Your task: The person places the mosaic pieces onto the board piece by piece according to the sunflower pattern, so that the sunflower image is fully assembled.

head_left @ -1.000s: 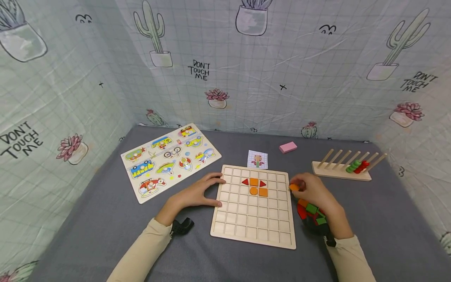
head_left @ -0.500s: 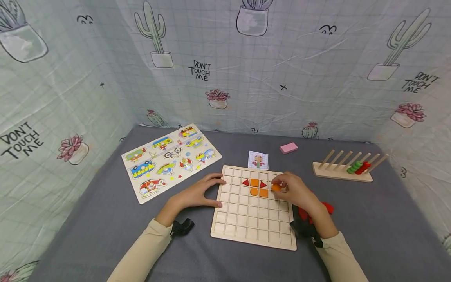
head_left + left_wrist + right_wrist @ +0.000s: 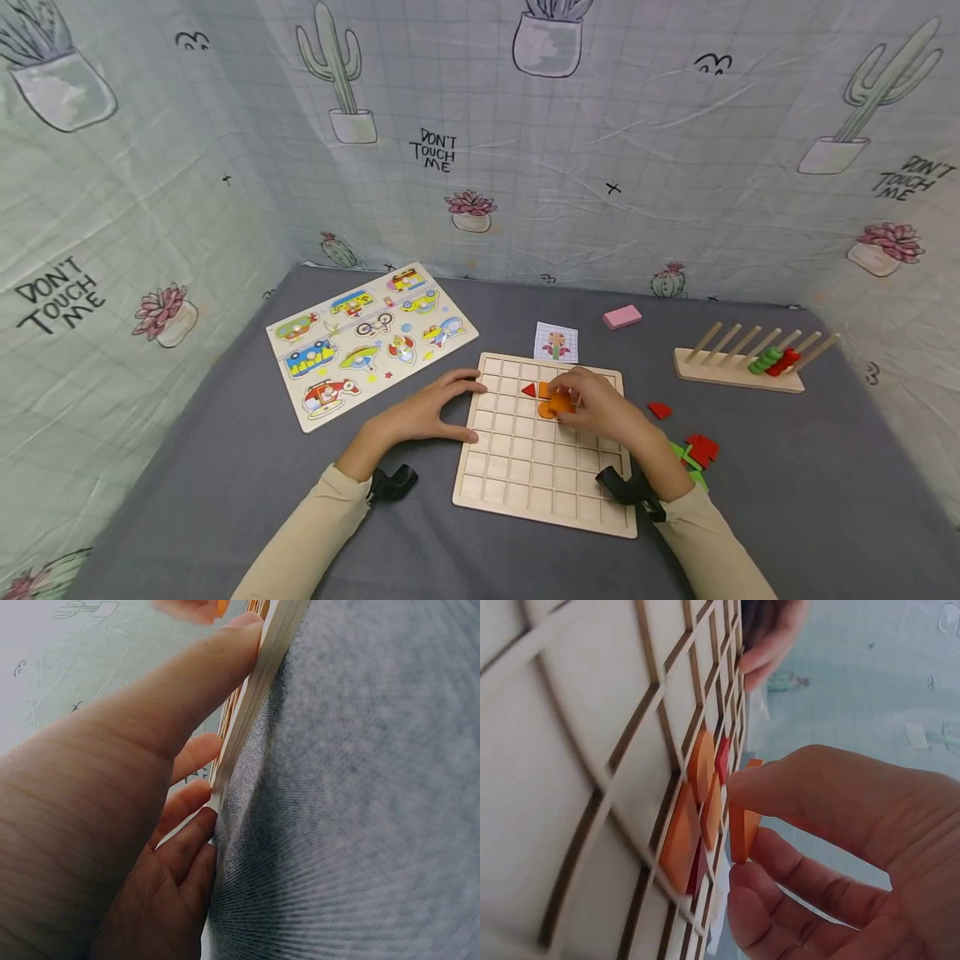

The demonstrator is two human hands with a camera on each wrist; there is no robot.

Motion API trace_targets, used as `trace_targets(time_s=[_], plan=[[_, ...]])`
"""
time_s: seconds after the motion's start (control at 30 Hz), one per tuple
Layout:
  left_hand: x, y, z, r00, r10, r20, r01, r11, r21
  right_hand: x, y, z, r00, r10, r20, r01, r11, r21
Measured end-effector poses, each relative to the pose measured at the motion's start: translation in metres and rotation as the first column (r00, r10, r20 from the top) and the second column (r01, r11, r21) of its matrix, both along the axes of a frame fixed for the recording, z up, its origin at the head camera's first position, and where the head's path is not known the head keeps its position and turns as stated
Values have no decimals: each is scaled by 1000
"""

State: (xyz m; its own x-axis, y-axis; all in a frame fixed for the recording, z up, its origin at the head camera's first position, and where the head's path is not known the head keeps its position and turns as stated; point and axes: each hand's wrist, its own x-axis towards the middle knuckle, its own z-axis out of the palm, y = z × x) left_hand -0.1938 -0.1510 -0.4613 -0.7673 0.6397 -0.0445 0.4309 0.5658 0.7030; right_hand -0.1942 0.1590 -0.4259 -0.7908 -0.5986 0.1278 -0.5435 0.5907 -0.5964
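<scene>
A wooden grid board (image 3: 517, 471) lies on the grey cloth. My left hand (image 3: 420, 414) rests along its left edge, thumb and fingers spread and touching the rim. Over the upper middle of the board, my right hand (image 3: 606, 412) pinches a flat orange block (image 3: 739, 829) between thumb and fingers, close above the grid. Around it in the cells sit a red triangle (image 3: 529, 390), an orange square (image 3: 680, 844), another orange square (image 3: 713, 814) and an orange circle (image 3: 702, 765). A second red triangle (image 3: 697, 868) is partly hidden behind the nearer square.
Behind the board lies a small pattern card (image 3: 557, 342), with a pink block (image 3: 622, 317) farther right. Loose red pieces (image 3: 701, 451) and green pieces lie under my right forearm. A peg stand (image 3: 738, 375) with beads is right; a vehicle puzzle (image 3: 372, 375) lies left.
My right hand has carried the orange block left from beside the board to over its placed pieces. Loose pieces at the right now show more. My left hand stays at the board's edge.
</scene>
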Motion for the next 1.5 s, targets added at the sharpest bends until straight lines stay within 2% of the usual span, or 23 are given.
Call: trace_targets(time_s=[0.27,0.47,0.63,0.83,1.5], plan=[[0,1,0,1000,3,5,-3,1000,3,-3,-21,4,998,51,25,-52,998,45],[0,1,0,1000,1,10,-1,1000,8,-4,-33,3,997,80,11,-81,994,72],[0,1,-2,1000,-3,2,3,1000,-3,-3,-34,2,997,59,54,-64,994,93],[1,1,0,1000,1,8,-1,1000,2,-2,-32,1,996,50,79,-56,996,74],[1,1,-1,1000,5,0,-5,1000,-9,0,-26,0,1000,19,8,-20,999,47]])
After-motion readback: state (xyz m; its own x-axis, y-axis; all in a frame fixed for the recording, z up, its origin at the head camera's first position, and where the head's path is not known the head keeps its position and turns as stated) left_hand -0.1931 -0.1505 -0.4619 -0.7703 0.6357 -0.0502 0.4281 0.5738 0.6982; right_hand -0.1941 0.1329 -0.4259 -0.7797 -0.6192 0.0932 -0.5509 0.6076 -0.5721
